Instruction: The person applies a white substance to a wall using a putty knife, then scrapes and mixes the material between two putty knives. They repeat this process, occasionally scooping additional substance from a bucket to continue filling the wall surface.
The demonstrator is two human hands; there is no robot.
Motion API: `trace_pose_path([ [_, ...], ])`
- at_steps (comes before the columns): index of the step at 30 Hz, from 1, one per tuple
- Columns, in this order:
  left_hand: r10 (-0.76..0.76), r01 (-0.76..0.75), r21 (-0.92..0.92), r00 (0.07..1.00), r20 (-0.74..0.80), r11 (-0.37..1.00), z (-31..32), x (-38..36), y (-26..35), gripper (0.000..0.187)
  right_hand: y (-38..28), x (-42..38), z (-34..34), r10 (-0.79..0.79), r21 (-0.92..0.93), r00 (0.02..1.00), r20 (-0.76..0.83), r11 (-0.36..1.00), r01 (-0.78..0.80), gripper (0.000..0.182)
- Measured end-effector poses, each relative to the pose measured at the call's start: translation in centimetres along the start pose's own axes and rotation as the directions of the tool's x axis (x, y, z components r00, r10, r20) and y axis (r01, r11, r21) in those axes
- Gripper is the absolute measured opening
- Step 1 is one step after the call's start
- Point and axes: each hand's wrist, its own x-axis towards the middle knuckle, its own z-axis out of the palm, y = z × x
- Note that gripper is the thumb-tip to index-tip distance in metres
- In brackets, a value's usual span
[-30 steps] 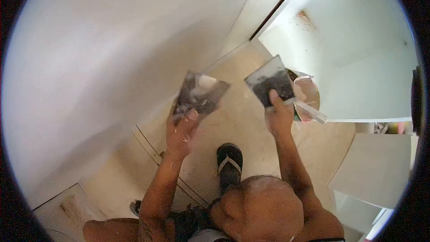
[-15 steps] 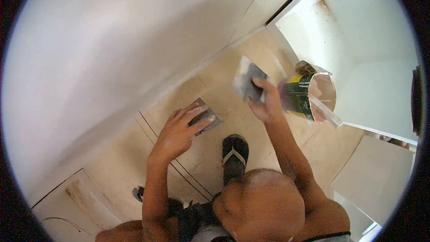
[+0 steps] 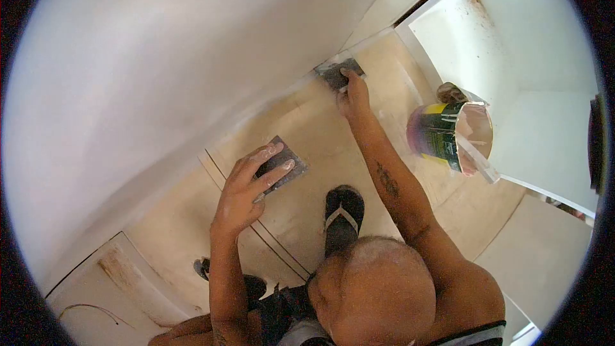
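My left hand (image 3: 243,189), fingers smeared with white paste, grips a dark square putty spreader (image 3: 293,155) above the tan floor. Farther forward, my right hand (image 3: 354,97) pinches a second dark putty spreader (image 3: 334,75) between thumb and fingers. White residue shows along its far edge, which meets the base of the pale wall (image 3: 192,57). To the right of my right forearm a green and yellow bucket (image 3: 435,131) lies tilted, its mouth facing right and pinkish paste coating the inside. A pale flat strip (image 3: 477,159) sticks out over its rim.
A brownish lump (image 3: 452,93) sits by the bucket's upper rim. White panels (image 3: 538,134) stand on the right. My foot in a black flip-flop (image 3: 343,211) is on the floor, below the spreaders. A thin wire (image 3: 90,307) lies at lower left.
My right hand has moved forward and left with its spreader, from beside the bucket to the foot of the wall. My left hand has shifted slightly left, still holding its spreader.
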Motion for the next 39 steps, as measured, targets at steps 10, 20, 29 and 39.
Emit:
trace_pose_path([
  [10,0.051,-0.052,-0.025,0.998,-0.021,0.998,-1.0,-0.7,-0.2,0.071,-2.0,0.0,2.1,-0.125,-0.181,0.992,-0.019,0.976,0.119,0.019],
  [20,0.175,-0.181,-0.186,0.983,-0.046,0.966,-1.4,-0.4,-1.0,0.078,-10.8,-10.5,12.2,-0.510,-0.484,0.848,0.146,0.710,0.511,0.016],
  [29,0.239,-0.243,-0.241,0.970,-0.043,0.940,-2.3,-0.4,-1.4,0.073,-18.8,-20.3,20.3,-0.684,-0.544,0.577,0.445,0.306,0.782,0.026],
  [39,-0.122,0.035,-0.784,0.991,-0.052,0.620,0.8,-0.1,-0.9,0.058,-21.7,-28.8,27.8,-0.796,-0.522,0.287,0.534,-0.043,0.852,0.023],
])
